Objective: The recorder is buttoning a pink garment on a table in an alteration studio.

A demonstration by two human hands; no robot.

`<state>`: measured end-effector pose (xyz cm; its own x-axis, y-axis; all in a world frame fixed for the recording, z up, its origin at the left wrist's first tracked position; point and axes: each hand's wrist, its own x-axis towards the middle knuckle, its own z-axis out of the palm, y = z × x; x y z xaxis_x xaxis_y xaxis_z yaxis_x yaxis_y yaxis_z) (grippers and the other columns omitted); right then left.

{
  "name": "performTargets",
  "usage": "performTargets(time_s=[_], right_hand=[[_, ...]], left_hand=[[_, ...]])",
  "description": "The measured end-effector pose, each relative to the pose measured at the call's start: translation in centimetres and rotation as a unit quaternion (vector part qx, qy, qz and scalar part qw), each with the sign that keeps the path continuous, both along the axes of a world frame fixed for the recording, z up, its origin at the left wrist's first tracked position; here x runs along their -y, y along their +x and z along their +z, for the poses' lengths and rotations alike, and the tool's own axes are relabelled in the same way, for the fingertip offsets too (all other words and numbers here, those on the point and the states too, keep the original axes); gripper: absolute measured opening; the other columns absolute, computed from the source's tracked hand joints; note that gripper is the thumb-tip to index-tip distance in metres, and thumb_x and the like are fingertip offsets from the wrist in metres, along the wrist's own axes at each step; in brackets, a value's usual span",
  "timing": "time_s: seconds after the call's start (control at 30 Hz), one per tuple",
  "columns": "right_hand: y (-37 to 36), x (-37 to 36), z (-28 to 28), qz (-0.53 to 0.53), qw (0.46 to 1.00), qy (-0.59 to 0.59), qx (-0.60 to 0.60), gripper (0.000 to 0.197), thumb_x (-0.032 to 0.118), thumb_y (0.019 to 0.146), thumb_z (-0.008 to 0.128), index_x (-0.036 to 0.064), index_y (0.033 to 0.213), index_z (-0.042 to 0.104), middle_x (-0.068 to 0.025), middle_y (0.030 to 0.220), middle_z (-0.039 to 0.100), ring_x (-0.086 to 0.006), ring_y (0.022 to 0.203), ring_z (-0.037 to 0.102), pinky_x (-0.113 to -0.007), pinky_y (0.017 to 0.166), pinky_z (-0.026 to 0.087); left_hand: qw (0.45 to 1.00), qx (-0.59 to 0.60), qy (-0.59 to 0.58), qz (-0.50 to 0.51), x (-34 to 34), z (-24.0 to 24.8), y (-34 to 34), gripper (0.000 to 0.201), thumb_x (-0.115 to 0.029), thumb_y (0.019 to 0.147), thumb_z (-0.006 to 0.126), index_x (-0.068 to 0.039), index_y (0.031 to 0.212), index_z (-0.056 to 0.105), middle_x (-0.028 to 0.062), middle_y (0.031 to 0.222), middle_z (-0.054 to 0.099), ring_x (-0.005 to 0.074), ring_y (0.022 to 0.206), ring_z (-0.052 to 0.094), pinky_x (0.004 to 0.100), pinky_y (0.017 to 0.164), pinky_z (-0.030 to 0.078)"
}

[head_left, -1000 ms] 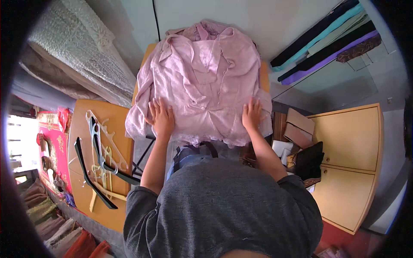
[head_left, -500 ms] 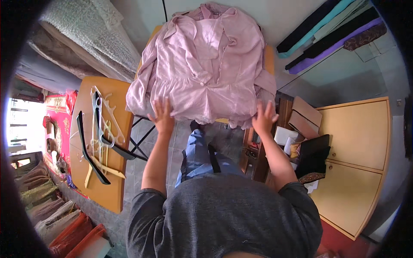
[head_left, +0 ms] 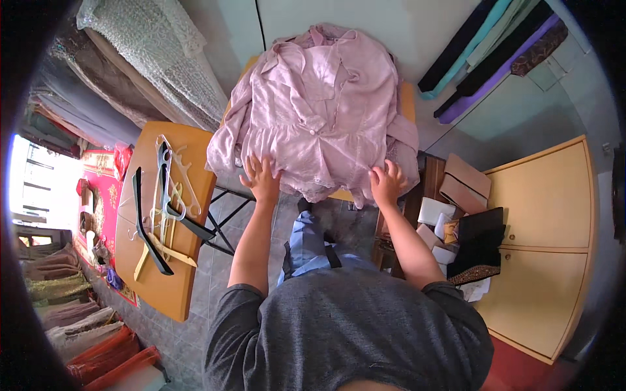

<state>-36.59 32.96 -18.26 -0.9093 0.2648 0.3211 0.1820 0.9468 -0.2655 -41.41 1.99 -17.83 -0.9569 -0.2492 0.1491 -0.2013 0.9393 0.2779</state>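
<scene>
A pale pink blouse (head_left: 345,140) lies spread on a yellow-brown table (head_left: 408,104) in front of me, its collar at the far end. A waist seam with a small button crosses its middle, and its lower hem hangs at the near edge. On the left part of that hem rests my left hand (head_left: 263,180), open with the fingers spread. My right hand (head_left: 387,181) lies on the right part of the hem, its fingers apart as well. More pink cloth shows beneath the blouse.
Left of me, another yellow-brown table (head_left: 166,287) carries black hangers (head_left: 151,225) and several pale ones. Gowns (head_left: 153,55) hang at the back left. On the right stands a yellow cabinet (head_left: 538,274), beside boxes (head_left: 466,186) and black cloth (head_left: 476,251). Folded cloths (head_left: 473,85) hang farther back.
Both hands have moved closer together along the hem, the right one inward onto the cloth. The whole view has shifted slightly. The blouse stays spread on the table.
</scene>
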Motion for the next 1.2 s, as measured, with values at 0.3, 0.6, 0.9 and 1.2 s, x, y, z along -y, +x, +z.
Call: performTargets(time_s=[0.3, 0.6, 0.9, 1.2], right_hand=[[2.7, -4.0, 3.8, 0.072, 0.986, -0.033, -0.144, 0.008, 0.023, 0.080, 0.062, 0.0157, 0.081, 0.062, -0.0067, 0.104, 0.050, -0.0306, 0.102, 0.046, -0.046, 0.085, 0.031], [0.5, 2.6, 3.9, 0.168, 0.981, -0.085, -0.051, 0.051, 0.027, 0.083, 0.056, 0.0155, 0.132, 0.043, -0.0180, 0.134, 0.038, -0.0348, 0.125, 0.035, -0.055, 0.096, 0.025], [-5.9, 2.8, 1.0, 0.203, 0.950, 0.152, 0.183, 0.078, 0.025, 0.070, 0.070, 0.0309, 0.138, 0.033, -0.0075, 0.148, 0.025, -0.0254, 0.136, 0.024, -0.057, 0.105, 0.017], [-2.1, -5.1, 4.0, 0.110, 0.976, -0.095, 0.160, 0.117, 0.021, 0.056, 0.081, 0.0199, 0.147, 0.007, -0.0262, 0.149, 0.002, -0.0410, 0.138, 0.003, -0.063, 0.104, 0.007]], left_hand=[[0.990, -0.090, 0.059, -0.087, 6.3, 1.7, 1.7, 0.015, -0.025, 0.077, 0.069, -0.014, 0.087, 0.065, 0.0111, 0.143, 0.036, 0.0334, 0.134, 0.024, 0.0510, 0.102, 0.017], [0.976, -0.015, 0.076, -0.203, 3.4, 4.2, 1.5, 0.067, -0.039, 0.079, 0.065, -0.021, 0.137, 0.038, 0.0157, 0.148, 0.024, 0.0330, 0.137, 0.018, 0.0566, 0.106, 0.012], [0.996, 0.084, -0.039, 0.010, 1.2, -1.3, -2.6, 0.107, -0.041, 0.059, 0.080, -0.027, 0.145, 0.018, 0.0051, 0.152, 0.014, 0.0258, 0.140, 0.011, 0.0637, 0.101, 0.015], [0.991, -0.070, -0.004, -0.116, 8.9, -1.0, 0.5, 0.077, -0.035, 0.071, 0.069, -0.017, 0.138, 0.036, 0.0156, 0.149, 0.021, 0.0341, 0.139, 0.015, 0.0614, 0.102, 0.008]])
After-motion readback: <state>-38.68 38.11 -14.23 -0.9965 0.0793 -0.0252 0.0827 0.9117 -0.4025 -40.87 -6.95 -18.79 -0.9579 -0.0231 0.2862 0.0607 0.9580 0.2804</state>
